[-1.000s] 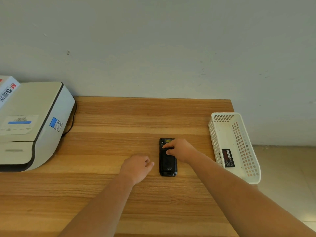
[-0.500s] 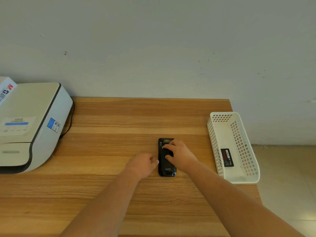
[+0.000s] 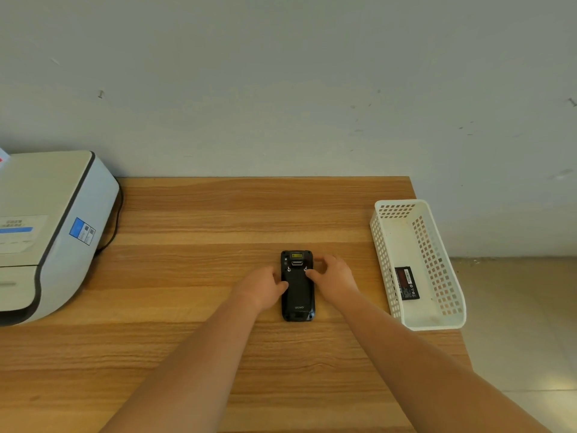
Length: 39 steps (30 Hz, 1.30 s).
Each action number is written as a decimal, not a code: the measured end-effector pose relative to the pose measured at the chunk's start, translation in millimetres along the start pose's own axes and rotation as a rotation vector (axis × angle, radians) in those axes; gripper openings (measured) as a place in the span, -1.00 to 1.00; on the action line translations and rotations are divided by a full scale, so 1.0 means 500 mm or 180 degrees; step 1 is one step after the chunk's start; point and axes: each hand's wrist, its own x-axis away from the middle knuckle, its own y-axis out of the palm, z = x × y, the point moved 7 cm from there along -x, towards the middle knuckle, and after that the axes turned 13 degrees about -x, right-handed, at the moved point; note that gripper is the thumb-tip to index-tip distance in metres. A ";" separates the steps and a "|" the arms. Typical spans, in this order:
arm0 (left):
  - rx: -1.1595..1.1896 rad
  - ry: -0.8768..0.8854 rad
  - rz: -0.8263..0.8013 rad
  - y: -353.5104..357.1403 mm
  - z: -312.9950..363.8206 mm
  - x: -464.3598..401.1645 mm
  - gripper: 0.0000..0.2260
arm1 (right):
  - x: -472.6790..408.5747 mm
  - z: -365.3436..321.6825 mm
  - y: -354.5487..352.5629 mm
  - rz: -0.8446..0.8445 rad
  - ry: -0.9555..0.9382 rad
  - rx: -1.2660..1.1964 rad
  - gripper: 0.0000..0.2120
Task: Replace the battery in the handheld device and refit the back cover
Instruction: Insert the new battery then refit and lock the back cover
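Note:
A black handheld device lies face down on the wooden table, its back cover on and two small latches showing near its top. My left hand touches its left edge with the thumb. My right hand rests against its right edge, a fingertip at the right latch. A black battery with a red label lies in the white basket to the right.
A white and grey printer with a black cable stands at the table's left. The basket sits at the table's right edge, partly over it. A pale wall runs behind the table; tiled floor shows at right.
My right hand slid off the top of the device to its right edge. My left hand moved in from the left to touch the device's left side. The back is now uncovered to view.

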 end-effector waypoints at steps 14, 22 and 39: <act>0.0600 -0.0298 0.0101 -0.006 0.012 -0.049 -0.73 | -0.038 0.026 0.027 -0.0261 0.1030 -0.0299 -0.74; 0.0461 -0.0201 0.0192 -0.007 0.014 -0.062 -0.86 | -0.052 0.034 0.029 -0.0326 0.1061 -0.0375 -0.73; 0.0697 -0.0065 0.0417 0.009 0.006 -0.048 -0.76 | -0.035 0.042 0.034 -0.0160 0.0785 -0.0548 -0.79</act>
